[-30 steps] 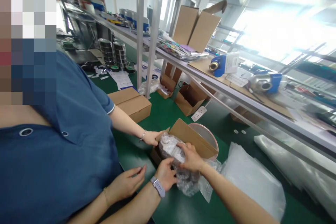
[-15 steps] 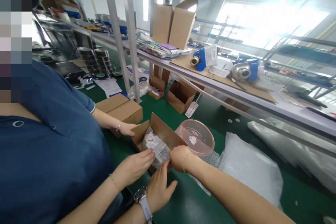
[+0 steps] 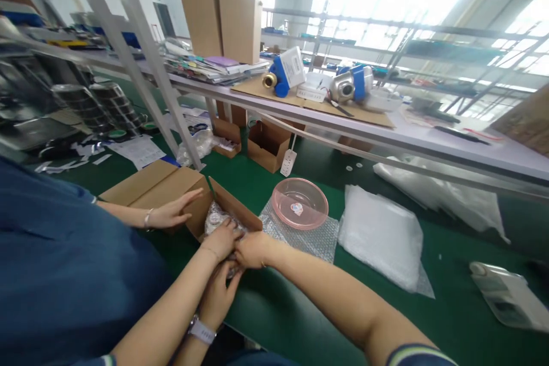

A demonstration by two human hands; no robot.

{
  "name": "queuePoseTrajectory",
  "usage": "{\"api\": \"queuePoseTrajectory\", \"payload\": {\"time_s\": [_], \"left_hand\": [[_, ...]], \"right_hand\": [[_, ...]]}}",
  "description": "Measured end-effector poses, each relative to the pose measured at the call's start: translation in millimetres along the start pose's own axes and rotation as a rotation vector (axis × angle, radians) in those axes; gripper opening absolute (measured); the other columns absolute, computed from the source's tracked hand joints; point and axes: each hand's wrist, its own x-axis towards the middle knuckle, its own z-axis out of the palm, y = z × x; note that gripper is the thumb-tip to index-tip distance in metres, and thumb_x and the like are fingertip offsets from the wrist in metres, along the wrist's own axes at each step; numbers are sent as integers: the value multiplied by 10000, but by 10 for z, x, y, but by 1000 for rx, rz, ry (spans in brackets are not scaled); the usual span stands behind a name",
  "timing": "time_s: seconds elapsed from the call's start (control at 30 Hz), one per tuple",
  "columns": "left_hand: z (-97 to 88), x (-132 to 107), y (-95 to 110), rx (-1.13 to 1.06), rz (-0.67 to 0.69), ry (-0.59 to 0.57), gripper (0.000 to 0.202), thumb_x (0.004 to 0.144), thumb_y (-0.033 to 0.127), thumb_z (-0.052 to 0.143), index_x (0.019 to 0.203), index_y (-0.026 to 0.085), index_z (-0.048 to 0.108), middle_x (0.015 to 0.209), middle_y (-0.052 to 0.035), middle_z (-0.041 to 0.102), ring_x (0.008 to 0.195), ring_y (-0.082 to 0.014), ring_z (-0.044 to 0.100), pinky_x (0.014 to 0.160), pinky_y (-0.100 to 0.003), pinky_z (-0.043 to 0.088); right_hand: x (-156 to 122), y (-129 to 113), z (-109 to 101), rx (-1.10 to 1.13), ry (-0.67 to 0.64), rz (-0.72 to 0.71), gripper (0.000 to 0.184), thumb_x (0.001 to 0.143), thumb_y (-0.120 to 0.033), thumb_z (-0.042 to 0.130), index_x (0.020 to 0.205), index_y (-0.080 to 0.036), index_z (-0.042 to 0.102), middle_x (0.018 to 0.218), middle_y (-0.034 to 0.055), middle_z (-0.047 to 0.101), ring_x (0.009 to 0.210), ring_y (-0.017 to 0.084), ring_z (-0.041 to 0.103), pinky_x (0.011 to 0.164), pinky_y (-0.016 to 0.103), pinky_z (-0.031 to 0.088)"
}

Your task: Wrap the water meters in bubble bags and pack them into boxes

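An open cardboard box (image 3: 234, 203) stands on the bench in front of me. Inside it lies a package in clear bubble wrap (image 3: 213, 218), partly covered by hands. My left hand (image 3: 223, 238) lies on the package with its fingers apart, pressing from above. At the box's right end, my right hand (image 3: 251, 250) has its fingers curled at the edge, partly hiding what they grip. A co-worker's watch-wearing hand (image 3: 218, 294) reaches in beneath my left forearm, touching the near side. The co-worker's other hand (image 3: 175, 211), with a bracelet, is spread beside the left flap.
A closed carton (image 3: 148, 186) sits left of the open box. To the right are a pink plastic basin (image 3: 300, 203) on a bubble-wrap sheet (image 3: 311, 240) and a stack of white bags (image 3: 381, 234). A shelf (image 3: 334, 120) crosses above the bench, carrying blue-and-metal devices.
My view has swung right. My left hand has moved farther onto the package, closer to my right hand. The co-worker's bracelet hand has come off the box flap and spread its fingers.
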Motion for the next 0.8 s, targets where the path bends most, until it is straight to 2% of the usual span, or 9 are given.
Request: {"api": "queuePoseTrajectory", "payload": {"time_s": [0.1, 0.17, 0.33, 0.4, 0.47, 0.6, 0.67, 0.73, 0.8], "left_hand": [[95, 50, 70, 17, -96, 17, 280, 840, 143, 502, 1062, 187, 666, 1106, -117, 626, 1134, -272, 477, 1004, -418, 321], [160, 12, 18, 26, -148, 76, 276, 840, 157, 505, 1068, 166, 659, 1124, -146, 603, 1142, -291, 463, 991, -439, 338], [226, -165, -351, -36, 144, 208, 329, 859, 106, 421, 1057, 233, 651, 1124, -58, 612, 1096, -184, 478, 1013, -325, 349], [249, -216, -432, -64, 219, 208, 399, 833, 74, 402, 1075, 279, 643, 1135, -23, 615, 1125, -160, 464, 1003, -285, 359], [327, -296, -346, -79, 173, 254, 393, 823, 100, 411, 1082, 283, 644, 1128, -29, 623, 1155, -169, 450, 1001, -307, 368], [731, -655, 413, -96, 46, 354, 394, 804, 210, 489, 1186, 201, 584, 1090, -94, 637, 1119, -209, 481, 949, -436, 402], [991, -809, 963, -112, 87, 346, 387, 783, 268, 522, 1161, 304, 595, 1028, -39, 667, 1038, -182, 543, 880, -361, 468], [1194, -772, 1482, -161, 24, 416, 411, 799, 270, 481, 1195, 330, 573, 1103, -50, 654, 1036, -166, 569, 831, -300, 511], [1284, -477, 1869, -231, 19, 278, 487, 829, 288, 457, 1315, 257, 482, 1298, -77, 543, 1174, -187, 512, 913, -328, 493]], "right_hand": [[-657, 132, 122, 117, 265, 91, 315, 878, -291, 441, 1163, -220, 555, 1225, 58, 584, 1168, 179, 496, 1015, 353, 374], [-1095, 374, 334, 181, 416, 469, 316, 902, -280, 379, 1175, -220, 527, 1278, 58, 536, 1213, 159, 444, 1048, 334, 334], [-1705, 1081, 1010, 227, 231, 894, 476, 833, -312, 504, 1262, -108, 467, 1369, 207, 420, 1266, 330, 384, 1013, 531, 325], [-1710, 1161, 1230, 245, 157, 1004, 567, 796, -350, 553, 1300, -120, 435, 1405, 224, 365, 1284, 389, 338, 969, 608, 319], [-1622, 1088, 1394, 253, 127, 1042, 650, 763, -379, 588, 1336, -135, 402, 1442, 223, 302, 1309, 408, 281, 971, 623, 294], [-1435, 777, 1536, 306, 117, 922, 769, 690, -449, 657, 1363, -189, 389, 1471, 161, 285, 1320, 360, 287, 1021, 506, 306], [-1482, 708, 1515, 329, 142, 851, 708, 729, -474, 619, 1359, -240, 396, 1459, 93, 336, 1309, 283, 333, 1039, 407, 316], [-1673, 757, 1450, 315, 200, 844, 620, 799, -448, 544, 1365, -249, 386, 1454, 56, 348, 1312, 221, 331, 1063, 336, 285], [-1992, 919, 1367, 273, 259, 914, 585, 832, -401, 499, 1373, -219, 371, 1470, 64, 311, 1336, 209, 284, 1090, 327, 235]]}}
